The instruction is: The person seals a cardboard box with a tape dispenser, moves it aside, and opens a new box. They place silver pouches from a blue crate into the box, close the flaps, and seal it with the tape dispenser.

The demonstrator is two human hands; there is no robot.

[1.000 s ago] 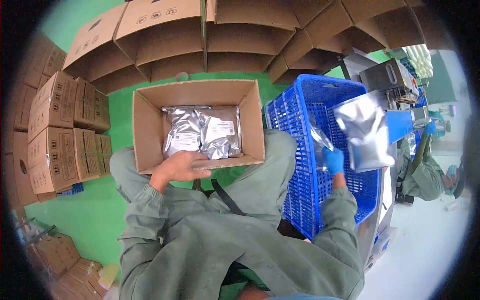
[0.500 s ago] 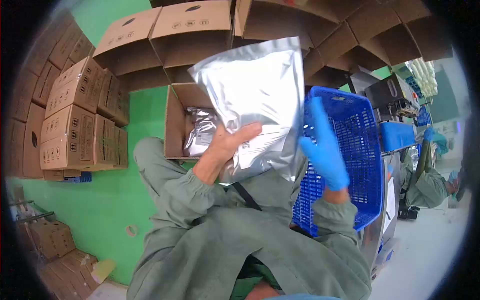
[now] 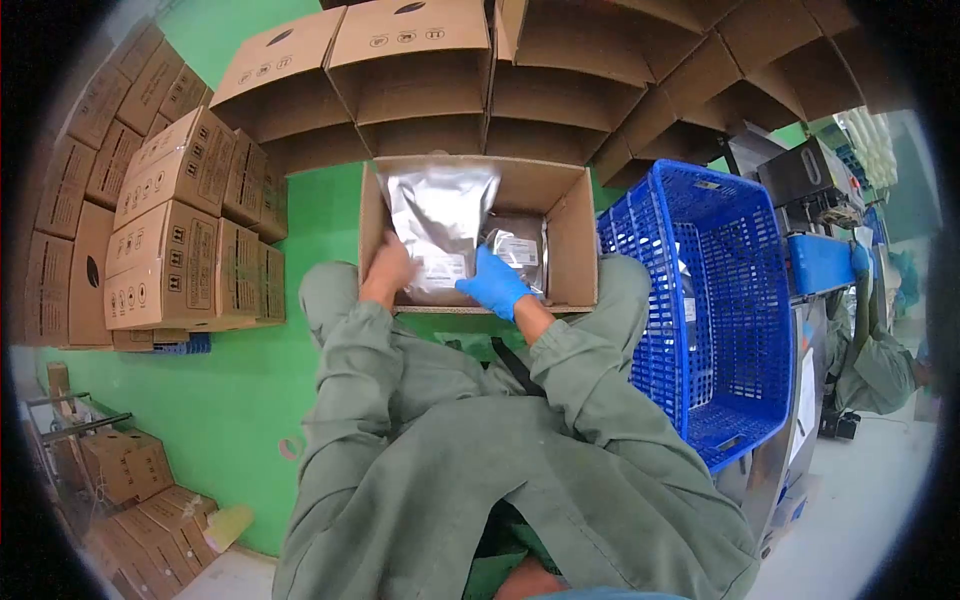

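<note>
A silver foil pouch [image 3: 437,215] with a printed label is held between both hands over the left half of an open cardboard box [image 3: 572,230]. My bare left hand [image 3: 388,270] grips its lower left edge, slightly blurred. On the pouch's lower right edge, my right hand [image 3: 495,284] in a blue glove is closed, fingers partly against the foil. Another silver pouch [image 3: 518,250] lies in the right side of the box, its label facing up. The box stands in front of my knees.
A blue plastic basket [image 3: 690,430] with silver pouches inside stands at the right. Open cartons [image 3: 410,85] line the far side, and closed cartons [image 3: 165,260] are stacked at left. A co-worker's sleeve [image 3: 875,370] shows at far right.
The pouch has moved from in front of my chest down into the box's left side. My gloved hand, formerly apart from it with fingers spread, now holds its right edge.
</note>
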